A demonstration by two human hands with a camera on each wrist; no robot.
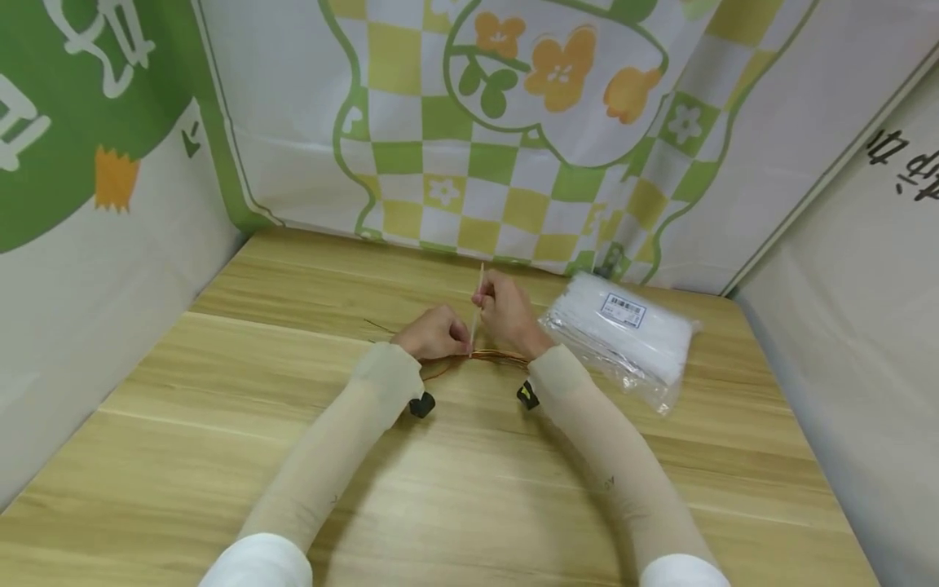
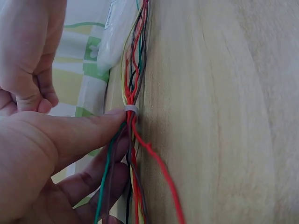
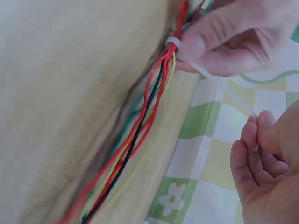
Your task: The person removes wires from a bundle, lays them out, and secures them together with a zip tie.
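Note:
A bundle of thin wires [image 2: 135,70], red, black, green, yellow and brown, runs across the table between the hands. Around it sits the tight loop of a white cable tie [image 3: 219,83]. My left hand [image 1: 436,333] pinches the bundle right at the loop, thumb against the tie's head; wire ends fan out past its fingers in the left wrist view. Farther up, my right hand [image 1: 506,310] pinches the tie's tail between thumb and fingers. The tail stretches straight from the loop to that grip, its tip poking out above the right hand in the head view.
To the right of the hands lies a clear plastic bag [image 1: 623,326] of white cable ties with a barcode label. Behind the wooden table [image 1: 469,489] hangs a checkered cloth [image 1: 469,163] with flowers. Cloth walls also stand at the left and right.

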